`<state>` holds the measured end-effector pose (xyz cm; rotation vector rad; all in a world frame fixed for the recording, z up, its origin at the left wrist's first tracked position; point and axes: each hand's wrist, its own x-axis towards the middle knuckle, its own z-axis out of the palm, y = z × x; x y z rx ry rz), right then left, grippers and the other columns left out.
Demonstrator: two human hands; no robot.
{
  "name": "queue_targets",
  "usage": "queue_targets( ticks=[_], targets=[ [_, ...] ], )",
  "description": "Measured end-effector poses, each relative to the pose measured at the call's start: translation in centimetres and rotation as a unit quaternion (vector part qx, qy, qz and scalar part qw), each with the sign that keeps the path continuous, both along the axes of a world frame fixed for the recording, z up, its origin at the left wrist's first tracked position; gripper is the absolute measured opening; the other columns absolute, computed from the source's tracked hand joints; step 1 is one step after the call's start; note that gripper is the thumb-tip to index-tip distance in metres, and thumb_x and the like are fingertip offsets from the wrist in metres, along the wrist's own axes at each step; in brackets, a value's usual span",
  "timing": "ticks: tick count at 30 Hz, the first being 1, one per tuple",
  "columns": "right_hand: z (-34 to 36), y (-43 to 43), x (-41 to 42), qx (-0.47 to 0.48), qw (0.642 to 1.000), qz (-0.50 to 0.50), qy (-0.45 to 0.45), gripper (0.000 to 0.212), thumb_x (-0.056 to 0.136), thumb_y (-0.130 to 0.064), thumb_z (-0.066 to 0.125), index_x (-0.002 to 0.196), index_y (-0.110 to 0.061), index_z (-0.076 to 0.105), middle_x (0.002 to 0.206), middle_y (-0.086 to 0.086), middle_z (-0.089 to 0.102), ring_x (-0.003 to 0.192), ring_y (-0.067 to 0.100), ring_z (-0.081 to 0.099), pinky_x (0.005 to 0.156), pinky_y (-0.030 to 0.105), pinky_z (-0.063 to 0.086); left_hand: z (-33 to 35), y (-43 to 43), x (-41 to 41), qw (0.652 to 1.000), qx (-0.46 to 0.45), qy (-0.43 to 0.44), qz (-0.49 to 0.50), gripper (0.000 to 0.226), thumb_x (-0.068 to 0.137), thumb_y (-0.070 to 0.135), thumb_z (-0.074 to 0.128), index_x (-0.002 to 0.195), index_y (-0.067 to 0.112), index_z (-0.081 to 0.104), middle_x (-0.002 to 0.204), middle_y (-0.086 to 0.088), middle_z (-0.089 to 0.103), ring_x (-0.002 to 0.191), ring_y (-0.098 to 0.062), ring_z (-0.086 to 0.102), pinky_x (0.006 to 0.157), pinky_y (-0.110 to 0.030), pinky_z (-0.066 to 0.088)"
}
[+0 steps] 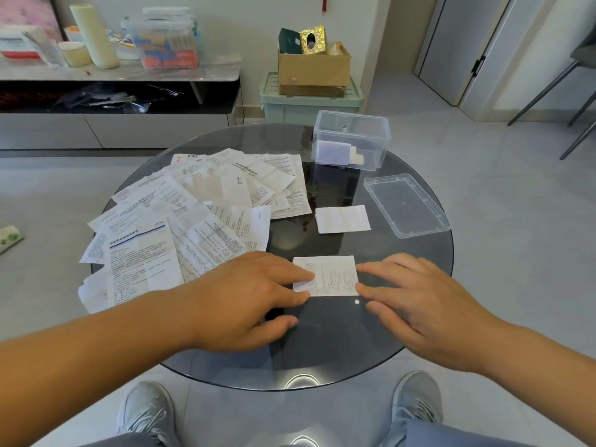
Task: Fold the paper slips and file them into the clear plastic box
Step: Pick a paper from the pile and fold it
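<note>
A loose pile of unfolded paper slips, white and covered in small black print, some with a blue band, fans across the left half of a round dark glass table. Just right of the pile, at the near edge, the person's left hand lies flat with straight fingers, its fingertips pressing the left edge of a folded slip. The slip is a small white rectangle lying flat on the glass, with faint lines of print on its upper face. The right hand meets it from the other side, fingers extended and relaxed, their tips touching the slip's right edge; neither hand grips anything. Farther back, apart from both hands, a second folded slip lies blank side up, showing crease lines. Behind it, at the far right of the table, the clear plastic box stands open with a few folded papers upright inside, against its front wall. The box's clear lid lies flat on the glass to the right, near the table's rim.
</note>
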<state>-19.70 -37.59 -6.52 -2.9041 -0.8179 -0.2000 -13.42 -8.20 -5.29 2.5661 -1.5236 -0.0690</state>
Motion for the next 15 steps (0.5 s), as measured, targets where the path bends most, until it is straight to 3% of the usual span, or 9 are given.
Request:
queue_targets(
  ticks=[4, 8, 11, 15],
  targets=[
    [0.4, 0.8, 0.7, 0.048, 0.998, -0.021, 0.03, 0.042, 0.098, -0.049, 0.038, 0.106, -0.03, 0.075, 0.126, -0.01, 0.059, 0.104, 0.008, 0.053, 0.08, 0.014, 0.039, 0.6, -0.6, 0.5, 0.998, -0.049, 0.023, 0.022, 0.035, 0.095, 0.047, 0.049, 0.097, 0.031, 0.079, 0.127, 0.014, 0.067, 0.103, -0.007, 0.064, 0.089, -0.028, 0.053],
    [1.0, 2.1, 2.8, 0.09, 0.991, -0.072, 0.071, 0.025, 0.094, -0.05, 0.055, 0.083, -0.03, 0.065, 0.112, -0.018, 0.055, 0.104, 0.005, 0.049, 0.081, 0.024, 0.048, 0.9, -2.5, 1.5, 0.995, -0.056, 0.022, 0.074, 0.021, 0.089, 0.05, 0.066, 0.082, 0.03, 0.069, 0.116, 0.016, 0.064, 0.099, -0.004, 0.056, 0.082, -0.022, 0.049],
    [1.7, 2.5, 4.4, 0.131, 0.982, -0.107, 0.085, 0.022, 0.087, -0.052, 0.065, 0.081, -0.032, 0.058, 0.103, -0.019, 0.053, 0.1, 0.004, 0.049, 0.081, 0.027, 0.049, 1.4, -4.1, 2.2, 0.989, -0.038, 0.016, 0.144, 0.043, 0.078, 0.065, 0.071, 0.103, 0.035, 0.052, 0.114, 0.014, 0.053, 0.102, -0.007, 0.046, 0.087, -0.024, 0.044],
    [2.7, 2.5, 5.7, 0.162, 0.964, -0.129, 0.169, 0.041, 0.078, -0.053, 0.077, 0.109, -0.037, 0.055, 0.11, -0.021, 0.056, 0.103, 0.002, 0.053, 0.076, 0.019, 0.046, 1.7, -5.1, 3.2, 0.982, 0.024, 0.056, 0.177, 0.077, 0.075, 0.073, 0.067, 0.135, 0.032, 0.043, 0.127, 0.009, 0.051, 0.113, -0.012, 0.046, 0.097, -0.033, 0.043]
  ],
)
